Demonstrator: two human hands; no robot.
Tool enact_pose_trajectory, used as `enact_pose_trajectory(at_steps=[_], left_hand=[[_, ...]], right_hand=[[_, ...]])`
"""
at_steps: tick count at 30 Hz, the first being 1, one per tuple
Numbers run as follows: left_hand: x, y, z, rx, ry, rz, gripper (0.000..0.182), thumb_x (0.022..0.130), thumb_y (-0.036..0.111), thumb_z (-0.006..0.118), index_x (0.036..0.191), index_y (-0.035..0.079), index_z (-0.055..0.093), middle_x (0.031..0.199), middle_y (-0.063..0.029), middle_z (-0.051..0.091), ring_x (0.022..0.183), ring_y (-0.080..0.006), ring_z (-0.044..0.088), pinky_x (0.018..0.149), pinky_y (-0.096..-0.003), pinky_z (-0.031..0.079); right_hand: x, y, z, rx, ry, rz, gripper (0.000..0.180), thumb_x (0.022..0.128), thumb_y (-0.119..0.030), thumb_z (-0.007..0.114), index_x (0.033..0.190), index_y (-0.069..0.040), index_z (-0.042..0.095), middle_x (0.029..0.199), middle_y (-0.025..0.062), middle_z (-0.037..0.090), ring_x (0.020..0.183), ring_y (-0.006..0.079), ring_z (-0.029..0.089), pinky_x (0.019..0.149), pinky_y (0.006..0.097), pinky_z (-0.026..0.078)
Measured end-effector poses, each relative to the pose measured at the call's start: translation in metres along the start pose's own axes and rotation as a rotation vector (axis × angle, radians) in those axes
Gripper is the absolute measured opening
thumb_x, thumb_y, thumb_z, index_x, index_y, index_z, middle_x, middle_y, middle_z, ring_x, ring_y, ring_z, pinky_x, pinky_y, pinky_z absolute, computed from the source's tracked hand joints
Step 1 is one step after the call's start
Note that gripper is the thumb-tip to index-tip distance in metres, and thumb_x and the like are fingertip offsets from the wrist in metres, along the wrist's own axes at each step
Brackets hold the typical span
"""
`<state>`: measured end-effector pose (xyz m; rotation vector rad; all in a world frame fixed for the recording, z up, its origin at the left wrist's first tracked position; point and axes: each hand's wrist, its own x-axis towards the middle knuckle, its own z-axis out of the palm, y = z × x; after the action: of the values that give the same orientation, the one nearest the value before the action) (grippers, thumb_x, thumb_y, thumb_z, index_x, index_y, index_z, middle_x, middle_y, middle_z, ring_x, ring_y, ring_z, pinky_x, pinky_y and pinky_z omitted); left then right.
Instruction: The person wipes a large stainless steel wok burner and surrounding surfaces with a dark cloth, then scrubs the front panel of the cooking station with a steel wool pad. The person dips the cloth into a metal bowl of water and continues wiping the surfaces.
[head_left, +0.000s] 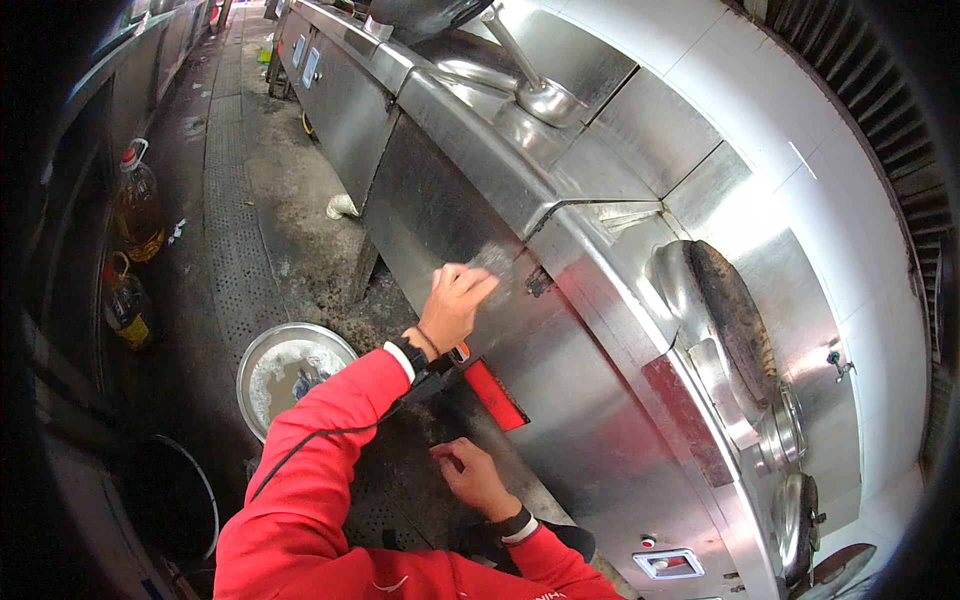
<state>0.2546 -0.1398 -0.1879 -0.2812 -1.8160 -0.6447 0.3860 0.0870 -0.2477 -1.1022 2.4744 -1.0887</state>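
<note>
My left hand (454, 304), fingers bent, is at the stainless-steel front panel (427, 202) of a cooking range. A blurred greyish patch lies just past its fingertips; whether the hand holds a scouring pad there, I cannot tell. Lower down, my right hand (472, 476) is loosely curled in front of the panel, thumb and fingers apart, with nothing visible in it. Left of the hands, a round metal basin (251, 367) on the floor holds murky, foamy water and a dark bluish-grey item. A red rectangular piece (495, 394) shows at the panel between the hands.
A ladle (551, 101) rests on the range top beside a wok (424, 15). Further along are round, blackened cookware (724, 322) and a wall tap (838, 365). Oil bottles (140, 214) stand at the left; a dark bucket (169, 499) is lower left. Perforated strips (244, 217) cross the dirty floor.
</note>
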Motion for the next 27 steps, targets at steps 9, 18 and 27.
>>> enact_pose_trajectory(at_steps=[9,18,27], left_hand=[[-0.012,-0.019,0.026,-0.076,0.042,-0.045,0.044,0.072,-0.009,0.056,0.114,0.002,0.06,0.111,-0.013,0.058,0.107,-0.0356,0.052,0.094,-0.0432,0.043],[-0.022,-0.047,0.026,-0.086,0.183,-0.375,0.044,0.072,-0.01,0.052,0.114,0.001,0.061,0.112,-0.0186,0.058,0.105,-0.0396,0.052,0.095,-0.0444,0.044],[-0.15,-0.005,0.046,-0.09,-0.189,-0.615,0.043,0.069,-0.01,0.056,0.11,0.001,0.06,0.111,-0.0199,0.054,0.108,-0.042,0.05,0.093,-0.0467,0.043]], right_hand=[[-0.003,0.009,0.003,0.023,-0.005,-0.037,0.018,0.086,-0.003,0.061,0.102,-0.004,0.068,0.09,0.0105,0.063,0.078,0.0219,0.063,0.07,0.0311,0.05],[-0.016,0.0,-0.001,0.033,-0.03,-0.061,0.018,0.086,-0.001,0.061,0.102,-0.004,0.068,0.089,0.0107,0.062,0.077,0.0224,0.062,0.068,0.031,0.05],[-0.022,0.008,-0.007,-0.013,-0.009,-0.062,0.015,0.086,-0.005,0.061,0.1,-0.005,0.069,0.086,0.01,0.063,0.074,0.0226,0.062,0.067,0.0313,0.05]])
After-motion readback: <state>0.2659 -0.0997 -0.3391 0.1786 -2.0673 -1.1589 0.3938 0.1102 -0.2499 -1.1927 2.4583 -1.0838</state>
